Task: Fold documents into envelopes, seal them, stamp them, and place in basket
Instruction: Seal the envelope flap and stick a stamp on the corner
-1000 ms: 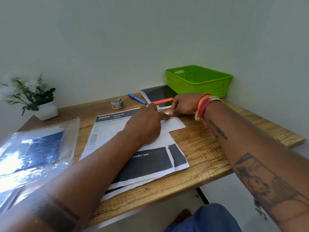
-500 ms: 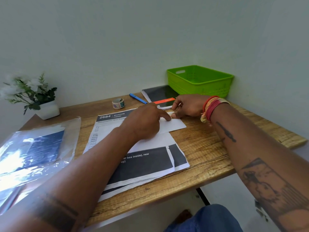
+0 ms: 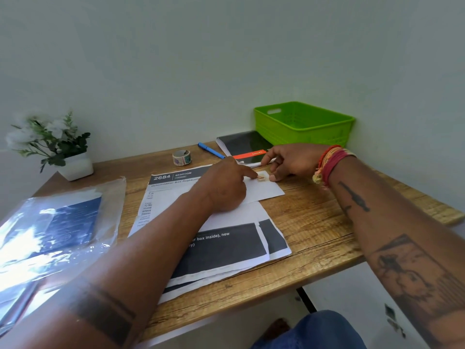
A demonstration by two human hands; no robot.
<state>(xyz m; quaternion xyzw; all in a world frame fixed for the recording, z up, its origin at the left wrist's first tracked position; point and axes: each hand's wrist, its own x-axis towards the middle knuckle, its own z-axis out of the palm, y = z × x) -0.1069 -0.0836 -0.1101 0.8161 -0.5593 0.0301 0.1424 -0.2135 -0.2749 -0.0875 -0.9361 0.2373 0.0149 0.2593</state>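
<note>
Your left hand (image 3: 224, 187) presses one straight finger on the stamp (image 3: 261, 177); right hand (image 3: 289, 161) fingers rest loosely curled beside it. Lifting early risks a corner peeling off the envelope (image 3: 264, 191).

grainy wood table (image 3: 314, 222), matt paper envelope (image 3: 266, 191), green plastic basket (image 3: 302, 132).

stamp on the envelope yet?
Yes, a small stamp sits on the white envelope's far corner, with the left hand's index fingertip touching it.
</note>
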